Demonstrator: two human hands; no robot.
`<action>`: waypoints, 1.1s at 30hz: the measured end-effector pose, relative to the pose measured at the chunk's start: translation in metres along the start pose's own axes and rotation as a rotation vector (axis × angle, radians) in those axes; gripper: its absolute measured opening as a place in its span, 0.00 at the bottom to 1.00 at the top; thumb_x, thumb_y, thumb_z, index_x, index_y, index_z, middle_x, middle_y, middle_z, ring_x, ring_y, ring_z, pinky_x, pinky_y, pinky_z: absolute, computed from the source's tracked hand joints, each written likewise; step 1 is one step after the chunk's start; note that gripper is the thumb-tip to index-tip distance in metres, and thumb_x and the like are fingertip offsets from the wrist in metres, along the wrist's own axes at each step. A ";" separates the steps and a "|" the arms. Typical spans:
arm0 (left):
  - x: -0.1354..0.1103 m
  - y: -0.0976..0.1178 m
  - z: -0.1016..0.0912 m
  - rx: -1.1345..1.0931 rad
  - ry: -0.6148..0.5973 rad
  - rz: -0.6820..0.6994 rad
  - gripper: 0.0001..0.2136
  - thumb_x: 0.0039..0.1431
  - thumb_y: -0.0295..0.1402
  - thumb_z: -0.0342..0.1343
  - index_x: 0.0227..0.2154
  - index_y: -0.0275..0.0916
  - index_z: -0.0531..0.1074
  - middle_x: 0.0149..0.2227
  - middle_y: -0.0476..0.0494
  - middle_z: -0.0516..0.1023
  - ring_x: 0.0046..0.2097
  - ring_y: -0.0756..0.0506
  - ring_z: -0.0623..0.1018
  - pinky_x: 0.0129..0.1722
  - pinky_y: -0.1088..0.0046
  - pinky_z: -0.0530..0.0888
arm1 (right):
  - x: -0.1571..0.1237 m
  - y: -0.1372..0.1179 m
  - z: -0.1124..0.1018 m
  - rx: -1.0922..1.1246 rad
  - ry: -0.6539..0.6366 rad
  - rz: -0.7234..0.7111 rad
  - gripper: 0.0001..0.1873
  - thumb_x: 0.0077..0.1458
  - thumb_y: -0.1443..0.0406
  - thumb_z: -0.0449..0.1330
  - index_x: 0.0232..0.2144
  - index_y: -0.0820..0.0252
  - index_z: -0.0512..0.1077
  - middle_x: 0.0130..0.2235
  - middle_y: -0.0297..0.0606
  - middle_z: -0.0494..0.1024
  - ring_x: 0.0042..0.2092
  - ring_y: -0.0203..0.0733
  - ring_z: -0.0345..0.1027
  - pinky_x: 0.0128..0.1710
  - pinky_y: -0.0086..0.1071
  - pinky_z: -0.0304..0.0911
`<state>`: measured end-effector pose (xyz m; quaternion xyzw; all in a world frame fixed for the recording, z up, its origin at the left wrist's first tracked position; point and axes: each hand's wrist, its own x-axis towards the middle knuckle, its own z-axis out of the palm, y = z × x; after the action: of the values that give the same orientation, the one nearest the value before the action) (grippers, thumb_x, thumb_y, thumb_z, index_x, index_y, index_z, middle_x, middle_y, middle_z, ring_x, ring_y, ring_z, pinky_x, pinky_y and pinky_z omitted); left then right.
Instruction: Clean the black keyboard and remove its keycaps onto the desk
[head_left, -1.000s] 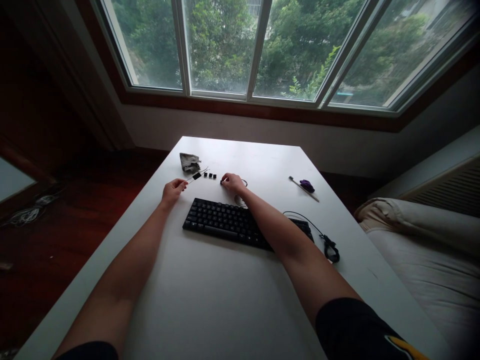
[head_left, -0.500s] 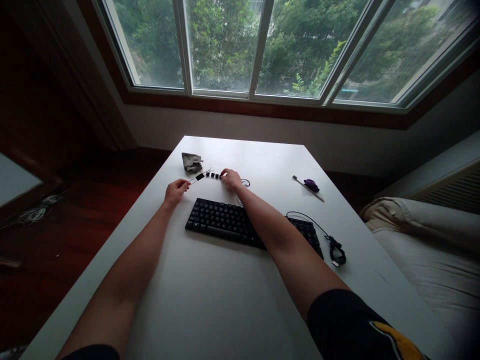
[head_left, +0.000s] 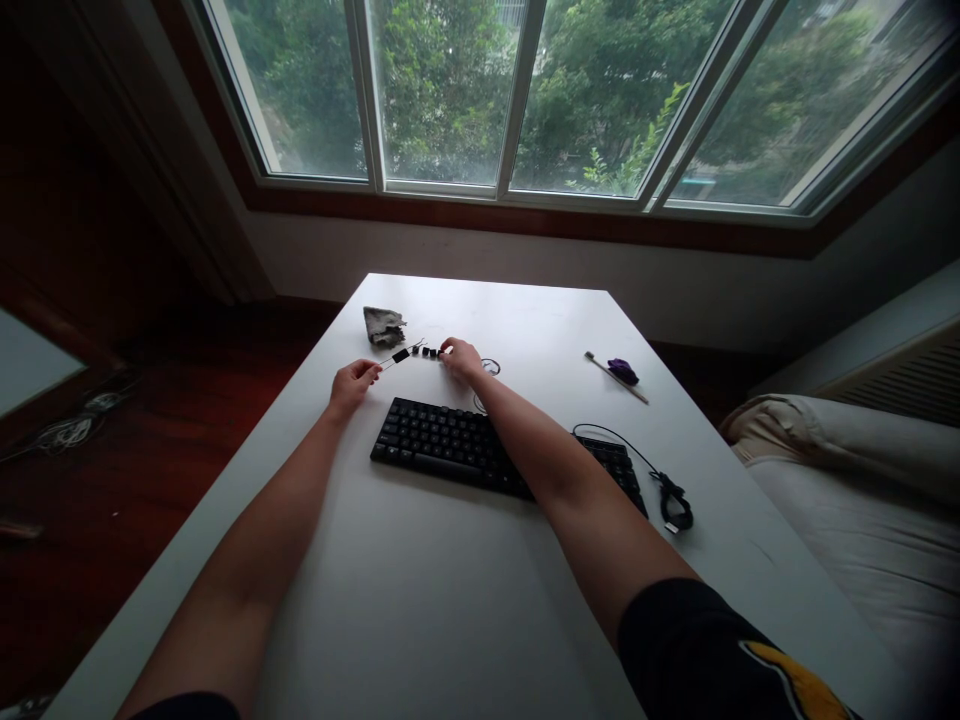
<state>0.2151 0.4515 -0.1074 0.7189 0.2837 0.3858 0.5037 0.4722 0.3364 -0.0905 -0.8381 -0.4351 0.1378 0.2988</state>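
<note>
My left hand point(head_left: 355, 384) is closed on one end of a thin wire keycap puller point(head_left: 401, 356), which has a black middle and two wire prongs pointing away to the right. Past the prongs, several small black keycaps point(head_left: 425, 351) stand in a short row on the table. At the right end of that row, my right hand point(head_left: 460, 358) pinches a keycap, mostly hidden by the fingers. Below both hands lies a black keyboard point(head_left: 435, 430), partly covered by my right forearm.
A grey cloth point(head_left: 384, 326) lies at the far left of the white table point(head_left: 420, 600). To the right are a toothbrush point(head_left: 626, 385), a purple bundle point(head_left: 623, 371) and a coiled black USB cable point(head_left: 675, 505). Behind my right hand shows a thin looped cord point(head_left: 491, 367).
Both hands keep nearly the same places. The keycap puller has shifted very slightly, its prongs now closer to the keycap row.
</note>
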 end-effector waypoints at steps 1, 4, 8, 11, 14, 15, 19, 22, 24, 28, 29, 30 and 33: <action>0.000 0.000 0.000 0.003 0.000 -0.001 0.13 0.52 0.43 0.63 0.34 0.37 0.79 0.29 0.44 0.78 0.31 0.47 0.74 0.34 0.71 0.71 | 0.001 0.000 0.000 0.008 -0.005 -0.001 0.13 0.59 0.60 0.60 0.47 0.53 0.73 0.48 0.40 0.78 0.44 0.41 0.70 0.42 0.32 0.63; 0.000 0.000 0.000 0.002 -0.002 -0.002 0.14 0.52 0.43 0.63 0.34 0.37 0.79 0.29 0.44 0.78 0.31 0.47 0.74 0.34 0.71 0.71 | 0.003 -0.002 0.002 0.035 -0.015 -0.007 0.15 0.59 0.62 0.60 0.48 0.54 0.73 0.48 0.40 0.78 0.43 0.40 0.71 0.41 0.32 0.64; 0.000 0.001 0.000 -0.014 0.006 -0.006 0.14 0.51 0.44 0.64 0.33 0.37 0.79 0.29 0.43 0.78 0.31 0.47 0.74 0.34 0.70 0.71 | 0.004 -0.004 0.004 0.044 -0.022 -0.026 0.16 0.58 0.64 0.60 0.49 0.54 0.72 0.48 0.40 0.78 0.42 0.40 0.71 0.41 0.31 0.64; 0.000 0.001 0.000 -0.017 0.003 -0.010 0.14 0.51 0.44 0.64 0.33 0.37 0.79 0.30 0.43 0.78 0.32 0.47 0.75 0.35 0.70 0.72 | 0.005 -0.004 0.005 0.040 -0.022 -0.049 0.16 0.58 0.65 0.60 0.49 0.53 0.73 0.48 0.39 0.78 0.43 0.41 0.71 0.41 0.31 0.64; 0.000 0.000 -0.001 -0.015 0.001 -0.014 0.15 0.50 0.44 0.64 0.34 0.37 0.79 0.31 0.42 0.79 0.32 0.46 0.75 0.35 0.70 0.72 | 0.006 -0.004 0.004 0.036 -0.031 -0.066 0.16 0.58 0.65 0.60 0.49 0.53 0.73 0.47 0.38 0.78 0.44 0.41 0.71 0.42 0.31 0.64; 0.000 -0.001 -0.001 -0.014 -0.001 -0.012 0.15 0.51 0.44 0.64 0.34 0.37 0.79 0.31 0.42 0.79 0.32 0.46 0.75 0.35 0.70 0.72 | 0.007 -0.003 0.004 0.035 -0.036 -0.069 0.16 0.58 0.65 0.60 0.49 0.53 0.73 0.47 0.38 0.78 0.43 0.40 0.71 0.42 0.31 0.64; 0.001 -0.002 -0.001 -0.013 0.001 -0.002 0.15 0.51 0.45 0.64 0.33 0.37 0.79 0.29 0.43 0.78 0.31 0.47 0.74 0.34 0.70 0.71 | 0.006 -0.003 0.004 0.028 -0.049 -0.077 0.16 0.58 0.64 0.61 0.49 0.53 0.72 0.46 0.38 0.78 0.43 0.41 0.71 0.41 0.31 0.64; 0.002 -0.002 -0.001 -0.021 0.005 -0.014 0.15 0.50 0.45 0.65 0.33 0.37 0.79 0.28 0.44 0.77 0.31 0.47 0.74 0.34 0.71 0.71 | 0.002 -0.004 0.004 0.001 -0.005 -0.100 0.16 0.59 0.63 0.60 0.50 0.54 0.71 0.45 0.40 0.78 0.44 0.43 0.69 0.42 0.34 0.64; 0.002 -0.002 0.000 -0.023 0.005 -0.014 0.16 0.50 0.45 0.65 0.33 0.37 0.79 0.28 0.44 0.77 0.30 0.48 0.74 0.34 0.71 0.71 | -0.001 -0.005 0.004 -0.038 0.060 -0.145 0.15 0.60 0.63 0.59 0.49 0.54 0.71 0.46 0.41 0.76 0.47 0.44 0.68 0.44 0.35 0.64; 0.003 -0.002 0.000 -0.014 0.007 -0.003 0.15 0.51 0.45 0.64 0.33 0.37 0.79 0.29 0.44 0.78 0.31 0.47 0.74 0.34 0.70 0.71 | -0.006 -0.007 0.004 -0.109 0.114 -0.216 0.13 0.59 0.65 0.59 0.47 0.55 0.71 0.47 0.43 0.73 0.50 0.46 0.64 0.44 0.36 0.64; 0.003 -0.001 0.000 -0.011 0.006 -0.003 0.15 0.51 0.45 0.64 0.33 0.37 0.79 0.29 0.44 0.78 0.31 0.47 0.74 0.34 0.70 0.71 | -0.006 -0.007 0.004 -0.112 0.112 -0.220 0.13 0.59 0.65 0.59 0.47 0.55 0.70 0.48 0.43 0.72 0.50 0.46 0.64 0.45 0.37 0.64; 0.003 -0.001 0.000 -0.008 0.005 -0.002 0.15 0.51 0.45 0.64 0.33 0.37 0.79 0.29 0.44 0.78 0.31 0.47 0.74 0.34 0.70 0.71 | -0.006 -0.007 0.004 -0.108 0.108 -0.219 0.14 0.58 0.65 0.60 0.48 0.55 0.70 0.49 0.44 0.71 0.50 0.46 0.63 0.45 0.36 0.64; 0.001 0.000 0.000 0.010 0.001 -0.003 0.15 0.52 0.45 0.64 0.34 0.37 0.79 0.30 0.44 0.78 0.31 0.47 0.74 0.34 0.70 0.71 | -0.003 -0.005 0.005 -0.065 0.076 -0.194 0.16 0.58 0.65 0.60 0.50 0.55 0.69 0.50 0.43 0.70 0.47 0.44 0.65 0.45 0.36 0.64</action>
<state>0.2159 0.4523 -0.1066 0.7206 0.2871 0.3842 0.5007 0.4652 0.3377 -0.0912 -0.8060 -0.5065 0.0621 0.2999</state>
